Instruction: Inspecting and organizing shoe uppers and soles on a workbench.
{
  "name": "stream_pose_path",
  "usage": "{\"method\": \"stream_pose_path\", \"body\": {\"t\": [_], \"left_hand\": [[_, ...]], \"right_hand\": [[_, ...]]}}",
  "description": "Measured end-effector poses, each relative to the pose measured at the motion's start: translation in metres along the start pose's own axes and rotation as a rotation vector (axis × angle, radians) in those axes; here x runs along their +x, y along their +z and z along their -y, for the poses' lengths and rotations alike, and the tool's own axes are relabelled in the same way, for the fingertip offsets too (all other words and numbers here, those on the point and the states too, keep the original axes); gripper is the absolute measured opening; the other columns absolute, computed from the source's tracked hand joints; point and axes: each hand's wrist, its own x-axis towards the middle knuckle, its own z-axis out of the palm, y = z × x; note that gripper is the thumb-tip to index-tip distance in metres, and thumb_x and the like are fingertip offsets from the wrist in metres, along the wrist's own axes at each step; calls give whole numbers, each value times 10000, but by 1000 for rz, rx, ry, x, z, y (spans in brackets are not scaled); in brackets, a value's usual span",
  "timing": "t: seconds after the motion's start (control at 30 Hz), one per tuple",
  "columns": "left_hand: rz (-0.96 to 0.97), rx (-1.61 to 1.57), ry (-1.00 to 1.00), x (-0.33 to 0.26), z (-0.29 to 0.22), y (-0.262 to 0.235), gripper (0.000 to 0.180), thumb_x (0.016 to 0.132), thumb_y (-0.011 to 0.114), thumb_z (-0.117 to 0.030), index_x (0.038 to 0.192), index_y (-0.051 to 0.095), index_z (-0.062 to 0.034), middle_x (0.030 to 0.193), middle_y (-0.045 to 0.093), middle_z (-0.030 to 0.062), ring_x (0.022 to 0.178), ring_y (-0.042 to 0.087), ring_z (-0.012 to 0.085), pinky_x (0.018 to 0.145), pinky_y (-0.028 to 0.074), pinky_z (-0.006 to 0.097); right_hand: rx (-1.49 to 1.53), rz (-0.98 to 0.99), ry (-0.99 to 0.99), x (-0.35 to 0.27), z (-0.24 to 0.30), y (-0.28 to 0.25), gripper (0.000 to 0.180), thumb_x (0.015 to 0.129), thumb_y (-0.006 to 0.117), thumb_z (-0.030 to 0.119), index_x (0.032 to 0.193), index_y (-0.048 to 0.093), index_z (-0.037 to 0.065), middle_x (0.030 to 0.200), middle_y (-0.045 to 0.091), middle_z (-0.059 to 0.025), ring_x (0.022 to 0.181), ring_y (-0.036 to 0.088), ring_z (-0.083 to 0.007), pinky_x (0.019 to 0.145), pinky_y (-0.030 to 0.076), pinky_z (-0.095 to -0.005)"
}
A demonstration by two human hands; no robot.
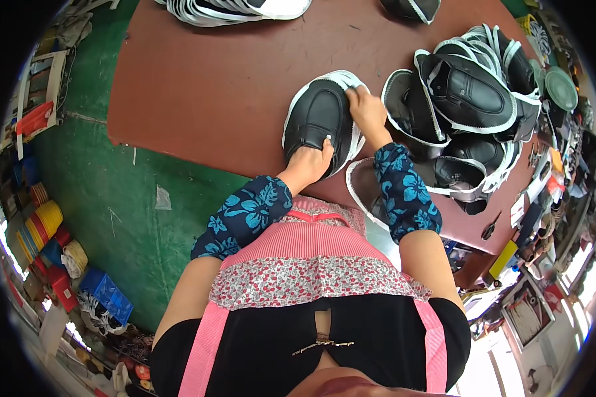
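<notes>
Fingers of the right hand [366, 109] pinch the white edge of the black leather shoe upper [320, 122] lying on the reddish-brown surface [212, 86]; left hand [309, 162] presses flat. Judging by this, firm pressure steadies the trimming edge.

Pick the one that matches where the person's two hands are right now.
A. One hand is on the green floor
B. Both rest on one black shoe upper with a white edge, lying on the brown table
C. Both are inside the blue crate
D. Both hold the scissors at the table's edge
B: the left hand presses the near end of the black shoe upper and the right hand grips its far white edge, on the brown table.
</notes>
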Motion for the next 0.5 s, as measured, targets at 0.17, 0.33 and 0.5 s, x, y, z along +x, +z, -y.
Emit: {"method": "stream_pose_path", "body": {"t": [0.17, 0.33, 0.5], "left_hand": [[-16, 31, 45, -2, 10, 4, 640, 1178, 442, -432, 895, 779, 33, 803, 738, 361, 789, 754, 558, 770, 625, 645], [183, 165, -38, 11, -16, -17, 550, 1192, 463, -398, 1079, 797, 23, 843, 772, 279, 756, 750, 507, 699, 607, 602], [289, 173, 104, 3, 3, -27, 664, 1110, 594, -592, 1344, 734, 14, 1125, 784, 315, 1001, 757, 524, 858, 608, 580]], "right_hand": [[208, 253, -513, -10, 79, 7, 334, 1032, 708, 452, 1039, 792, 129, 869, 799, -215, 822, 779, -467, 762, 625, -575], [-123, 248, -514, 44, 60, 17, 307, 1014, 674, 362, 963, 836, 106, 866, 811, -210, 797, 809, -403, 676, 636, -548], [152, 424, -344, 23, 91, -34, 447, 1046, 688, 470, 999, 792, 38, 957, 795, -255, 924, 761, -488, 825, 601, -571]]}}
